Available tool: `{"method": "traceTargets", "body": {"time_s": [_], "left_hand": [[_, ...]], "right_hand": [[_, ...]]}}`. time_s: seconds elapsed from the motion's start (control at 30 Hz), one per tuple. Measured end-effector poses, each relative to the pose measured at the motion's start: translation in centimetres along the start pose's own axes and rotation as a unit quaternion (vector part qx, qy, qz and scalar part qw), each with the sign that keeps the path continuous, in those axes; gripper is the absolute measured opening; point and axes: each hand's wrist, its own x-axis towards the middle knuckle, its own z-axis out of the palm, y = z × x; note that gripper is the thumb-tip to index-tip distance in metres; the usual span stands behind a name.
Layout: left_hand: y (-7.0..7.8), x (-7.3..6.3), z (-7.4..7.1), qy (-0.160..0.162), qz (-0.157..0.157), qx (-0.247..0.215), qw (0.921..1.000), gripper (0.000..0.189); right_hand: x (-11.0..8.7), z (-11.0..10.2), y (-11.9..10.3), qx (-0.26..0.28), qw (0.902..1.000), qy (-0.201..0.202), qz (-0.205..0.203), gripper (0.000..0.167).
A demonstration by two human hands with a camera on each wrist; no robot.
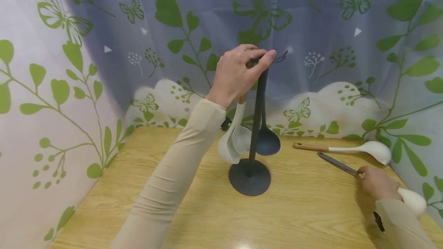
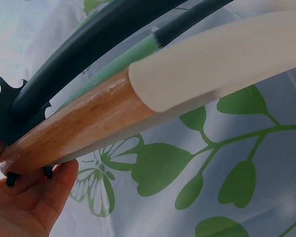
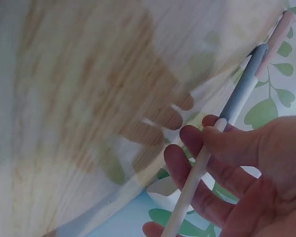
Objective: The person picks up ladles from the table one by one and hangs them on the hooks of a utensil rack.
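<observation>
Pairing grey with white — held utensil (image 3: 191, 185)

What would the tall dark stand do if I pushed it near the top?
The stand might tip, because its pole is tall and thin. Its wide, flat base should help steady it, though. The dark ladle would probably swing, since it seems to hang from the top.

We see a desk (image 1: 207, 218) with a yellowish wood-grain top. Near its middle, towards the back, we find the round, flat, dark base (image 1: 250, 183) of an upright stand resting on the surface. Well to the right of it, close to the back edge, we see a white ladle (image 1: 346, 149) lying on its side, its wooden handle pointing left.
</observation>
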Motion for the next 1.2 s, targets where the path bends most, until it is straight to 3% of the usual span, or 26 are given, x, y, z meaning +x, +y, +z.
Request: {"method": "traceTargets", "body": {"time_s": [0.27, 0.63, 0.93, 1.2], "left_hand": [[-0.1, 0.0, 0.0, 0.006, 0.014, -0.001, 0.9999, 0.039], [-0.1, 0.1, 0.0, -0.001, 0.001, -0.015, 0.9999, 0.039], [-0.1, 0.1, 0.1, 0.001, -0.006, -0.02, 0.9998, 0.039], [-0.1, -0.1, 0.3, 0.019, -0.001, -0.023, 0.9996, 0.039]], "right_hand": [[0.0, -0.4, -0.6, -0.005, 0.9993, 0.026, -0.025, 0.035], [0.0, -1.0, -3.1, 0.01, 0.9955, 0.056, -0.076, 0.037], [0.1, -0.8, -5.2, 0.045, 0.9816, 0.123, -0.139, 0.037], [0.7, -1.2, -7.6, 0.07, 0.972, 0.144, -0.172, 0.041]]}}
